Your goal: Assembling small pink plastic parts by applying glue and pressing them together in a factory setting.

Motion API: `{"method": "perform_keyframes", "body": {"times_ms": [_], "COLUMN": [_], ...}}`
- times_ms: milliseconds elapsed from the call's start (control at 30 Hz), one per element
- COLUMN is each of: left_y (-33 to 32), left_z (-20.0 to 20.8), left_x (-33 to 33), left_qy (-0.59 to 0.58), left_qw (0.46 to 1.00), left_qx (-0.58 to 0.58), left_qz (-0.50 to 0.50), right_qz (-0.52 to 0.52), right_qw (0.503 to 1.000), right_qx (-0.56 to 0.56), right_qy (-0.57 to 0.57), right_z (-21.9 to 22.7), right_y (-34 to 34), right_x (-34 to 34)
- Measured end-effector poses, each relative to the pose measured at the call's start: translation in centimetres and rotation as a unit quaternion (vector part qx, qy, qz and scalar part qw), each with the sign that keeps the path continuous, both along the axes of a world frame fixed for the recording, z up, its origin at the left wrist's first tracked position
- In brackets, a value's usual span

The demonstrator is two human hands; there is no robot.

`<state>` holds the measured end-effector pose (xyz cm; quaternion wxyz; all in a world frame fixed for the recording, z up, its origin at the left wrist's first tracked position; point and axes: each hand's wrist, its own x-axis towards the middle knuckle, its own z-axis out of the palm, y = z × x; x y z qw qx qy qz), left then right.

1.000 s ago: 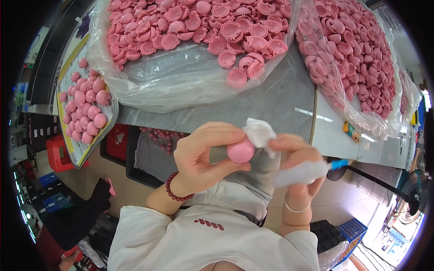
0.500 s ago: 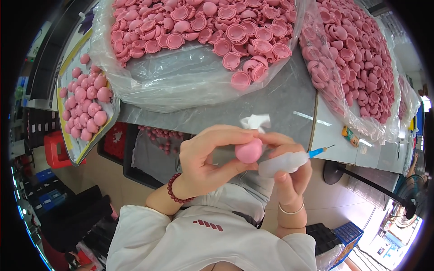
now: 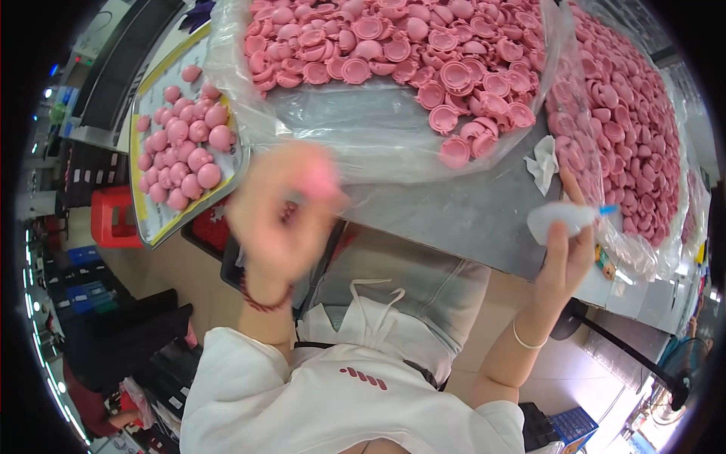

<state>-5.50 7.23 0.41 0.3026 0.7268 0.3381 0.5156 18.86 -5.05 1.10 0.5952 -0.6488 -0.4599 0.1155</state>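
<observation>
L hand [image 3: 283, 216]: blurred, fingers indistinct. Pink ball [image 3: 319, 180] in it likewise smeared; seam n/d. R hand [image 3: 567, 250]: thumb & fingers hide part of white bottle [image 3: 556, 221]; tip of blue nozzle [image 3: 607, 210] too soft to read. Tissue [image 3: 543, 165]: poss. touching R index fingertip, unconfirmed. Front plastic bag [image 3: 363, 163]: cut by top edge; lower pink half-shells [image 3: 455, 77] buried under upper ones. Black crate [image 3: 231, 265]: part. behind L wrist. Red stool [image 3: 113, 219]: part. under tray [image 3: 150, 233]. Co-worker, lower L: mostly lost in dark rim, hand [image 3: 125, 418] small, detail n/d.
</observation>
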Motion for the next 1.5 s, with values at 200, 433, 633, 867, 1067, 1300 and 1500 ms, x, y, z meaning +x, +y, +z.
{"method": "perform_keyframes", "body": {"times_ms": [200, 433, 633, 867, 1067, 1300, 1500], "left_y": [7.0, -0.5, -9.3, -13.6, -15.2, -14.7, -15.4], "left_z": [0.7, 0.5, 0.7, -7.3, -17.6, -16.8, -17.8], "left_x": [-8.1, 1.9, 10.2, 16.0, 19.9, 20.1, 20.1], "left_qy": [0.295, -0.002, -0.183, -0.018, 0.212, 0.143, 0.116], "left_qw": [0.894, 0.999, 0.755, 0.584, 0.745, 0.729, 0.733], "left_qx": [0.137, 0.023, -0.448, -0.51, -0.295, -0.447, -0.437], "left_qz": [0.309, -0.023, -0.442, -0.631, -0.559, -0.499, -0.508], "right_qz": [-0.02, 0.056, 0.039, -0.209, -0.281, -0.447, -0.376], "right_qw": [0.996, 0.993, 0.997, 0.879, 0.952, 0.785, 0.808], "right_qx": [0.03, -0.007, -0.025, -0.235, 0.107, 0.184, -0.036], "right_qy": [0.081, 0.104, -0.056, -0.358, -0.053, 0.388, 0.452], "right_z": [-0.2, 0.6, 1.5, 1.0, -0.8, -11.8, -15.8], "right_y": [-3.6, -4.4, -6.6, -12.2, -12.9, -18.6, -17.7], "right_x": [0.3, -2.2, -0.6, 10.7, 8.8, 6.5, 2.3]}}
